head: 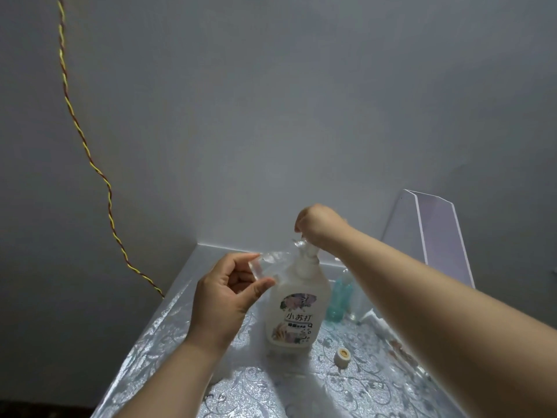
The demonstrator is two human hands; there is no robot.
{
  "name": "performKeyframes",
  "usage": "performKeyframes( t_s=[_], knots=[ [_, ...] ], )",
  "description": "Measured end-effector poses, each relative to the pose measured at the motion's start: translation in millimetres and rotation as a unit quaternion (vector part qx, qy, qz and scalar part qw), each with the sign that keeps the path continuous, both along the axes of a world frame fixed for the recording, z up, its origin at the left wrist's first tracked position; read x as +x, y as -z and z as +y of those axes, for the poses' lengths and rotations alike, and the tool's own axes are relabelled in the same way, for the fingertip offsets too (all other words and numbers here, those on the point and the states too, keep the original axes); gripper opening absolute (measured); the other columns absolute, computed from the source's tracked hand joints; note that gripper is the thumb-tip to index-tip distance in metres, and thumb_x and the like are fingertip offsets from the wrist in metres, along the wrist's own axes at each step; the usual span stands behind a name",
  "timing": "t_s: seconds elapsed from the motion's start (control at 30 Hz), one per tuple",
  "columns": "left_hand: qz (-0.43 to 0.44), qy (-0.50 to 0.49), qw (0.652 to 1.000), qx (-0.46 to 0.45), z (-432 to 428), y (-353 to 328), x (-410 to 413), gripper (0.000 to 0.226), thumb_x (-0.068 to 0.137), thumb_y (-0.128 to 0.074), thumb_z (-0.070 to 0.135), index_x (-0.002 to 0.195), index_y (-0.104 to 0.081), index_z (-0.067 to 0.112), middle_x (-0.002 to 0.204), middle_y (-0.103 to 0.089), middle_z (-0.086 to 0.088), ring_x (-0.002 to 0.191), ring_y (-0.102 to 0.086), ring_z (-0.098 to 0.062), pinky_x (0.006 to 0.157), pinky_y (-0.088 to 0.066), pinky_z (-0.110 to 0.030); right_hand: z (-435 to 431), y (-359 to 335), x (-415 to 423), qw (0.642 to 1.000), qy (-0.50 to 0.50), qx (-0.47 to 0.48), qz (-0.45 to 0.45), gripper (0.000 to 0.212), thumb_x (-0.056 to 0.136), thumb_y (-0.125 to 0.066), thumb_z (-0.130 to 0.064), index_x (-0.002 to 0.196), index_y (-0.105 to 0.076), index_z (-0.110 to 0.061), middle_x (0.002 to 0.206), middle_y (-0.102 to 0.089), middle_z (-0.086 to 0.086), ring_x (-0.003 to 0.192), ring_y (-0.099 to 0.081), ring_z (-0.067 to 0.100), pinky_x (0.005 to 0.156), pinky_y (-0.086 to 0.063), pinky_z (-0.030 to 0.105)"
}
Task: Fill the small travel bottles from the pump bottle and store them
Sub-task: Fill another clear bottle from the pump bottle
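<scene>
Left hand (223, 300): travel bottle (271, 263) is being pinched, thumb against fingers.
Right hand (316, 224): pump bottle (297, 312) is being gripped at top, fingers curled.

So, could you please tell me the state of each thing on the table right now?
White plastic pump bottle: upright, right hand gripping its pump head.
Small clear travel bottle: held sideways at the spout, pinched by left hand.
Small teal bottle: upright, untouched.
Round cream cap: off, lying loose on the silver patterned table.
</scene>
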State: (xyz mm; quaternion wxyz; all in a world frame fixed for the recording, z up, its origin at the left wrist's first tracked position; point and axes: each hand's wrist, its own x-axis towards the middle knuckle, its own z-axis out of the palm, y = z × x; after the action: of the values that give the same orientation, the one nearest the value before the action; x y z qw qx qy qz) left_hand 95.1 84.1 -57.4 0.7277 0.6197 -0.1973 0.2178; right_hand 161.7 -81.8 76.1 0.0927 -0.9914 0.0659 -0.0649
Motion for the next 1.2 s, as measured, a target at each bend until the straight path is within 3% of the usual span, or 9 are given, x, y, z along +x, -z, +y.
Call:
performKeyframes(
  t_s=[0.13,0.33,0.47,0.63,0.73,0.93,1.1,1.2],
  knots=[
    [-0.003,0.002,1.000,-0.002,-1,-1,1,0.054,0.051,-0.081,0.067,0.095,-0.068,0.037,0.086,-0.070,-0.010,0.083,-0.067,-0.030,0.079,-0.058,-0.043,-1,-20,3,0.997,0.003,0.065,-0.042,0.034,0.086,-0.049,-0.018,0.113,-0.067,-0.009,0.116,-0.067,0.013,0.112,-0.062,0.030,0.102,-0.047,0.044],
    [-0.005,0.000,1.000,0.000,-2,-1,0,0.055,0.051,-0.081,0.067,0.095,-0.068,0.036,0.088,-0.070,-0.011,0.084,-0.068,-0.030,0.079,-0.059,-0.044,9,-6,10,0.993,0.034,-0.052,0.101,0.037,0.095,-0.047,-0.015,0.130,-0.058,-0.014,0.140,-0.053,0.003,0.126,-0.052,0.026,0.105,-0.043,0.035],
    [-0.007,-0.004,1.000,0.007,-1,0,1,0.053,0.052,-0.080,0.066,0.096,-0.068,0.039,0.088,-0.070,-0.014,0.084,-0.067,-0.032,0.079,-0.059,-0.046,3,5,17,0.984,0.026,-0.099,0.145,0.040,0.094,-0.050,-0.020,0.134,-0.054,-0.017,0.145,-0.046,0.001,0.132,-0.045,0.022,0.107,-0.037,0.032],
    [-0.003,-0.008,1.000,0.010,1,-1,0,0.047,0.055,-0.082,0.057,0.095,-0.069,0.037,0.086,-0.069,-0.013,0.082,-0.066,-0.031,0.079,-0.059,-0.045,1,9,15,0.988,0.042,-0.107,0.102,0.037,0.090,-0.056,-0.020,0.127,-0.056,-0.014,0.142,-0.046,0.001,0.130,-0.044,0.029,0.108,-0.033,0.039],
    [-0.002,-0.004,1.000,0.008,0,0,0,0.052,0.052,-0.081,0.063,0.095,-0.069,0.037,0.086,-0.069,-0.013,0.083,-0.066,-0.031,0.079,-0.059,-0.046,0,4,10,0.992,0.035,-0.119,0.038,0.034,0.091,-0.050,-0.017,0.125,-0.057,-0.015,0.142,-0.047,0.001,0.131,-0.043,0.029,0.107,-0.030,0.042],
    [-0.005,0.005,1.000,-0.008,-3,-1,0,0.054,0.051,-0.082,0.065,0.095,-0.067,0.037,0.087,-0.069,-0.013,0.084,-0.066,-0.034,0.082,-0.057,-0.052,1,-25,0,0.998,0.031,-0.058,0.004,0.032,0.089,-0.046,-0.015,0.114,-0.065,-0.014,0.126,-0.061,0.003,0.120,-0.054,0.024,0.100,-0.039,0.033],
    [-0.009,0.002,1.000,-0.016,-4,-2,-1,0.053,0.051,-0.082,0.065,0.093,-0.067,0.038,0.084,-0.069,-0.014,0.079,-0.066,-0.031,0.080,-0.057,-0.053,11,-11,14,0.980,0.013,-0.139,0.139,0.036,0.096,-0.048,-0.017,0.131,-0.056,-0.013,0.139,-0.050,0.000,0.127,-0.049,0.027,0.107,-0.040,0.034],
    [-0.012,-0.002,1.000,-0.007,-3,-1,0,0.052,0.051,-0.081,0.066,0.094,-0.068,0.038,0.085,-0.069,-0.012,0.082,-0.066,-0.035,0.080,-0.058,-0.052,5,0,32,0.980,0.027,-0.123,0.155,0.036,0.092,-0.055,-0.018,0.127,-0.059,-0.015,0.138,-0.053,0.002,0.124,-0.052,0.027,0.105,-0.042,0.036]
  ],
)
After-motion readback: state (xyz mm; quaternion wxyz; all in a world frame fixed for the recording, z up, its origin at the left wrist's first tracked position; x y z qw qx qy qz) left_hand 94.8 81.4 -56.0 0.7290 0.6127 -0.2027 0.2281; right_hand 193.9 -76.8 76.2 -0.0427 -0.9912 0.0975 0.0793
